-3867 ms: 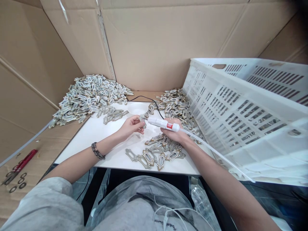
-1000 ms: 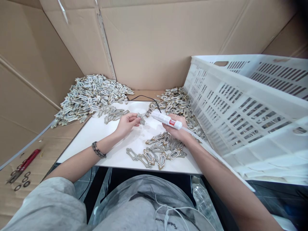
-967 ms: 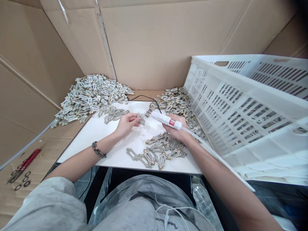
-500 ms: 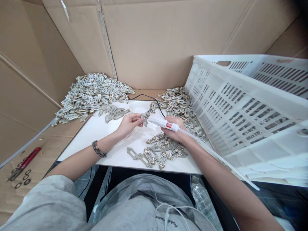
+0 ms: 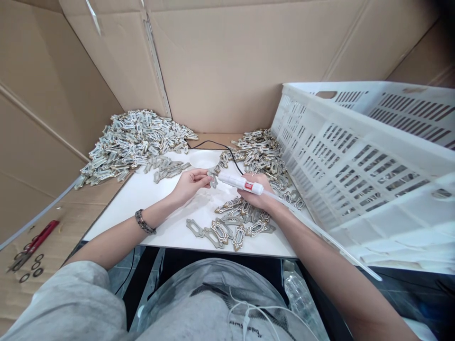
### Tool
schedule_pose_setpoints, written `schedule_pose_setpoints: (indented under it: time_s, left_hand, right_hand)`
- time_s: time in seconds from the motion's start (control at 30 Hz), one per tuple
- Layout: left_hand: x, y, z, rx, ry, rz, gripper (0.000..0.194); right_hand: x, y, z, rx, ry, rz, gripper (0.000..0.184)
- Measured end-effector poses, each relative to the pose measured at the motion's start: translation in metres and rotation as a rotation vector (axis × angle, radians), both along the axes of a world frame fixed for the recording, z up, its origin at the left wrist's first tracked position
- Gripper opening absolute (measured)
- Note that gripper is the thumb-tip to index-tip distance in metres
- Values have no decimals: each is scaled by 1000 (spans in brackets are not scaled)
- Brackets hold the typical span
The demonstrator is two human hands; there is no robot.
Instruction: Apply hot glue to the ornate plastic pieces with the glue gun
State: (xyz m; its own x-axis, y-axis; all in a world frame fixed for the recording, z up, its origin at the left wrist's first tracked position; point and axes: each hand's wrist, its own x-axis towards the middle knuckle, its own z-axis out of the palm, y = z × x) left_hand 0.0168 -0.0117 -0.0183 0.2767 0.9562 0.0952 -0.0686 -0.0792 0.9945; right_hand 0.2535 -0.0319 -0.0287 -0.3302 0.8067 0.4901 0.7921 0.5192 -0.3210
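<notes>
Between thumb and fingertips, my left hand [image 5: 188, 186] pinches a small grey ornamental plate [image 5: 213, 180] above the white board [image 5: 121, 210]. My right hand [image 5: 259, 195] is wrapped round a white hot glue gun [image 5: 234, 181] with a red label. The gun's nozzle end points left, close to the held plate; whether they touch I cannot tell. A long translucent glue stick [image 5: 322, 231] trails from the back of the gun over my right forearm. Several loose plates, some patterned side up [image 5: 239, 237] and some plain grey side up [image 5: 195, 227], lie below my hands.
A big heap of plates [image 5: 131, 142] stands at the back left, another pile [image 5: 259, 151] at the right. A white slotted crate [image 5: 320, 137] borders the right side. Red-handled scissors [image 5: 39, 239] and several dark rings [image 5: 37, 265] lie at left. A black cable [image 5: 231, 150] crosses the back.
Both hands stay almost in place, the left with the plate and the right with the glue gun. The whole view has shifted very slightly.
</notes>
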Motion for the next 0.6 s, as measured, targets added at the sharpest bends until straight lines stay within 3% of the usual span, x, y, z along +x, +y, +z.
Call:
schedule_pose_setpoints:
  time_s: [0.4,0.6]
  left_hand:
    - [1,2,-3,-185,-132,-15,20]
    - [1,1,-1,-186,-140,-43,20]
  right_hand:
    - [-1,-3,1,6,74,7,26]
    - [-2,-5,4,5,117,48,26]
